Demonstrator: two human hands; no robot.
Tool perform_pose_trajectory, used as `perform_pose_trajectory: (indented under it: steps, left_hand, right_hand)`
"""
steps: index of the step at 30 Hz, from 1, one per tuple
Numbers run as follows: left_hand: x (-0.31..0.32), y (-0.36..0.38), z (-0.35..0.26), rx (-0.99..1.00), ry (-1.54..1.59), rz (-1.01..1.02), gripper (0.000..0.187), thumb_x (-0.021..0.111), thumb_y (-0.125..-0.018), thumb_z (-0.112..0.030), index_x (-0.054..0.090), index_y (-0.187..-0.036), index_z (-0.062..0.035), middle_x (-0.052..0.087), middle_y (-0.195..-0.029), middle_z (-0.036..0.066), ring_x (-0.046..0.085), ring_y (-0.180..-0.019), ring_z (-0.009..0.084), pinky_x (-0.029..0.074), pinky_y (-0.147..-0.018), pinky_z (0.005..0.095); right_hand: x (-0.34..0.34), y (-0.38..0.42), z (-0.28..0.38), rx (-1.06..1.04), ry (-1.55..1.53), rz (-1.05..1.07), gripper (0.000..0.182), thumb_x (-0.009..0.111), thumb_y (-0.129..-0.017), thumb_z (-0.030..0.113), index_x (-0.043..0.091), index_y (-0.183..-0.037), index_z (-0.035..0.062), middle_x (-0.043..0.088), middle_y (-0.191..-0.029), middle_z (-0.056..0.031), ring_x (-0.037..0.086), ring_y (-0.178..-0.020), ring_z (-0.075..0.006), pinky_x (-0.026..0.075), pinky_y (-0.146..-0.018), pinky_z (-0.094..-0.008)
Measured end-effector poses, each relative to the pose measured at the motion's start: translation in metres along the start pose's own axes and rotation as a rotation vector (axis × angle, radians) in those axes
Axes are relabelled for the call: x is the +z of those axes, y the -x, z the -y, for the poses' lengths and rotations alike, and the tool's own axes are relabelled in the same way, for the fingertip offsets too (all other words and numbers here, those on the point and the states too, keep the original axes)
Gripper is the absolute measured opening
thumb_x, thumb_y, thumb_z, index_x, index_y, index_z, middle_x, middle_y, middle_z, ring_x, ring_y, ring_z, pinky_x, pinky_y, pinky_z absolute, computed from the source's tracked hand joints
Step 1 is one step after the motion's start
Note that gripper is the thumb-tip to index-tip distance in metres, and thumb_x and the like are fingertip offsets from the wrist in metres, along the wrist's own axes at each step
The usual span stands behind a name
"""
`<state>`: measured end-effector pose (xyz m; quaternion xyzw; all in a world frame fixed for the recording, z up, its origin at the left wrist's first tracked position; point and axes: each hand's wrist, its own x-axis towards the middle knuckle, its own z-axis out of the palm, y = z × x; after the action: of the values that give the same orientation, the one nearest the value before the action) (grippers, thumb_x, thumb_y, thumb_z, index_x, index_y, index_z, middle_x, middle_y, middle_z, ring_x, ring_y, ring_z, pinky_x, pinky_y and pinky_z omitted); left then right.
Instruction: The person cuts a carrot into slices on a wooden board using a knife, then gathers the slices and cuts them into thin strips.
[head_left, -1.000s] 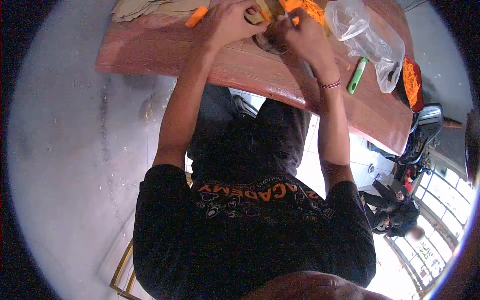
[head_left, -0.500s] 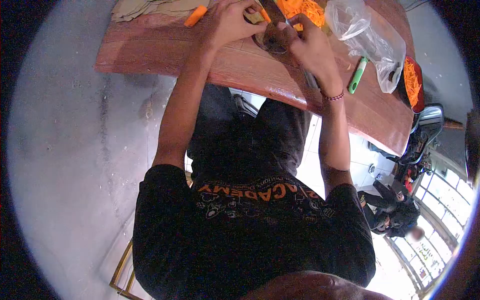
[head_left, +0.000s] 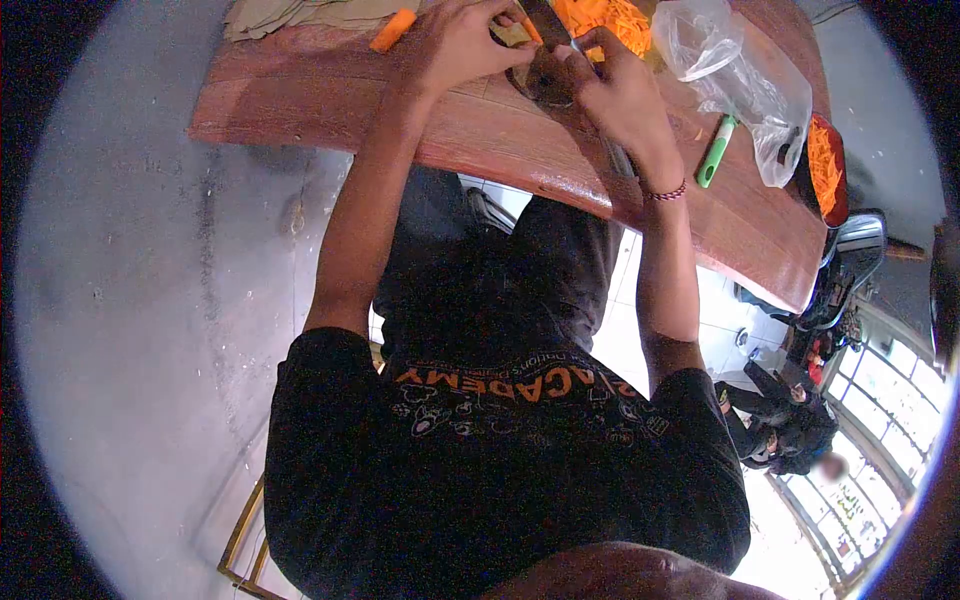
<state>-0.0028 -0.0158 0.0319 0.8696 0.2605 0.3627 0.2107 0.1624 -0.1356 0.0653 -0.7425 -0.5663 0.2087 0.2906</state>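
At the top of the view, my left hand (head_left: pixel 465 45) curls with its fingertips over an orange carrot piece (head_left: pixel 531 32), mostly hidden by the hand. My right hand (head_left: pixel 622 95) is closed around a knife, whose dark blade (head_left: pixel 546 22) lies right beside that carrot and my left fingertips. Just behind the blade is a heap of orange carrot strips (head_left: pixel 608 25). Another carrot chunk (head_left: pixel 392 31) rests on the table left of my left wrist. A dark, shiny surface (head_left: pixel 545 85) shows beneath my hands; I cannot make out what it is.
A clear plastic bag (head_left: pixel 745 85) and a green-handled tool (head_left: pixel 716 152) lie right of my right hand on the wooden table (head_left: pixel 290 100). A dark container of carrot strips (head_left: pixel 824 170) stands at the right edge. Brown sheets (head_left: pixel 300 12) lie back left. Another person (head_left: pixel 790 425) is at far right.
Almost nothing differs. My hands, the knife and the carrot piece keep nearly the same places, with only a very slight shift of the view.
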Motion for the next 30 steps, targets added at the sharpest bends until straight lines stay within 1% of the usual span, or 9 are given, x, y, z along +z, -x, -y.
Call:
perform_pose_trajectory:
  steps: [6,8,9,11,18,21,23,26,30]
  left_hand:
    - [0.0048,0.0016,0.0022,-0.012,0.017,-0.040,0.036,0.083,-0.070,-0.021,0.069,-0.093,0.0018,0.070,-0.088,0.015,0.069,-0.081,0.0275,0.055,-0.071,0.0378]
    - [0.0047,0.0016,0.0023,0.022,-0.007,-0.065,0.034,0.083,-0.070,-0.021,0.068,-0.092,0.0013,0.069,-0.086,0.014,0.069,-0.080,0.0269,0.055,-0.070,0.0375]
    - [0.0036,0.0013,0.0013,0.023,-0.007,-0.065,0.034,0.083,-0.070,-0.021,0.068,-0.092,0.0013,0.069,-0.086,0.014,0.069,-0.080,0.0269,0.055,-0.070,0.0375]
    - [0.0009,0.0005,-0.0005,-0.001,0.008,0.003,0.033,0.083,-0.070,-0.020,0.068,-0.090,0.0011,0.068,-0.085,0.013,0.068,-0.077,0.0263,0.055,-0.068,0.0371]
    - [0.0014,0.0005,-0.0001,-0.007,0.009,-0.005,0.032,0.083,-0.070,-0.019,0.067,-0.088,0.0017,0.067,-0.083,0.013,0.067,-0.074,0.0256,0.055,-0.066,0.0367]
    - [0.0023,0.0004,0.0013,-0.023,0.055,-0.003,0.032,0.082,-0.069,-0.019,0.067,-0.088,0.0022,0.067,-0.082,0.014,0.067,-0.074,0.0257,0.054,-0.065,0.0368]
    - [0.0025,-0.0003,0.0041,0.028,0.029,-0.010,0.034,0.083,-0.068,-0.020,0.066,-0.088,0.0029,0.066,-0.081,0.015,0.067,-0.074,0.0271,0.054,-0.065,0.0377]
    - [0.0023,0.0003,0.0044,0.032,-0.048,-0.025,0.037,0.083,-0.067,-0.021,0.065,-0.088,0.0036,0.066,-0.082,0.016,0.067,-0.074,0.0289,0.054,-0.064,0.0386]
    - [0.0002,-0.0004,-0.0009,0.019,-0.049,-0.025,0.038,0.083,-0.066,-0.022,0.065,-0.088,0.0040,0.066,-0.082,0.016,0.067,-0.074,0.0301,0.053,-0.064,0.0392]
  right_hand:
    - [-0.0004,0.0026,0.0040,-0.027,0.005,-0.016,0.040,0.061,-0.091,0.034,0.061,-0.110,-0.0008,0.065,-0.089,-0.0329,0.065,-0.092,-0.0484,0.052,-0.079,-0.0525]
    - [0.0007,0.0032,0.0051,-0.042,0.030,-0.044,0.039,0.061,-0.091,0.033,0.061,-0.109,-0.0011,0.065,-0.088,-0.0329,0.065,-0.091,-0.0488,0.052,-0.079,-0.0530]
    - [0.0012,0.0025,0.0035,-0.042,0.030,-0.045,0.039,0.061,-0.091,0.033,0.061,-0.109,-0.0011,0.065,-0.088,-0.0329,0.065,-0.091,-0.0488,0.052,-0.079,-0.0530]
    - [0.0021,0.0000,-0.0006,-0.064,0.044,-0.026,0.038,0.060,-0.091,0.032,0.061,-0.109,-0.0012,0.065,-0.088,-0.0328,0.064,-0.091,-0.0494,0.052,-0.079,-0.0533]
    - [-0.0007,0.0006,0.0053,-0.066,0.026,-0.009,0.037,0.060,-0.091,0.032,0.060,-0.106,-0.0018,0.065,-0.087,-0.0331,0.064,-0.089,-0.0506,0.051,-0.078,-0.0547]
    - [0.0024,-0.0025,0.0014,-0.076,0.044,-0.019,0.036,0.060,-0.091,0.032,0.059,-0.105,-0.0014,0.065,-0.088,-0.0332,0.063,-0.089,-0.0508,0.051,-0.077,-0.0553]
    - [0.0047,-0.0043,-0.0017,-0.113,0.041,-0.036,0.035,0.060,-0.091,0.032,0.059,-0.104,-0.0011,0.065,-0.089,-0.0332,0.063,-0.090,-0.0509,0.051,-0.078,-0.0558]
    - [0.0057,-0.0047,-0.0022,-0.132,0.034,-0.044,0.035,0.059,-0.092,0.032,0.059,-0.103,-0.0016,0.064,-0.089,-0.0335,0.063,-0.091,-0.0510,0.051,-0.078,-0.0558]
    - [0.0079,-0.0058,-0.0007,-0.167,0.065,-0.065,0.036,0.059,-0.092,0.032,0.058,-0.102,-0.0027,0.064,-0.088,-0.0340,0.063,-0.090,-0.0513,0.051,-0.078,-0.0555]
